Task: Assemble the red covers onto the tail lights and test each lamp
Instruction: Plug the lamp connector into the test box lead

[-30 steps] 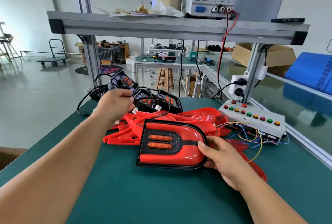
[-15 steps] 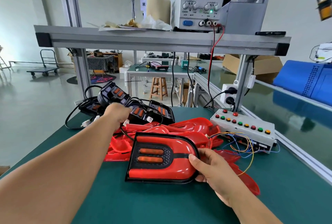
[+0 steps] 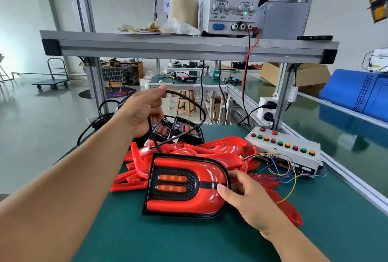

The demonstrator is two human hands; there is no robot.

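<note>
A tail light (image 3: 184,186) with its red cover fitted lies flat on the green table, two amber lenses at its left. My right hand (image 3: 245,198) grips its rounded right end, thumb on top. My left hand (image 3: 142,110) is raised above the pile and holds the lamp's black cable (image 3: 189,102), which loops down to a white plug (image 3: 144,150). Loose red covers (image 3: 210,148) are heaped behind the lamp. Black tail light bases (image 3: 178,131) without covers sit further back.
A white test box (image 3: 283,150) with coloured buttons and loose wires stands at the right. A power supply (image 3: 228,1) sits on the aluminium shelf (image 3: 184,49) overhead. The shelf's posts (image 3: 281,93) flank the table. A blue mat (image 3: 357,93) lies far right.
My left hand has lifted from the black bases, pulling the cable up into a loop. The right hand has kept its hold on the lamp. The camera has tilted upward.
</note>
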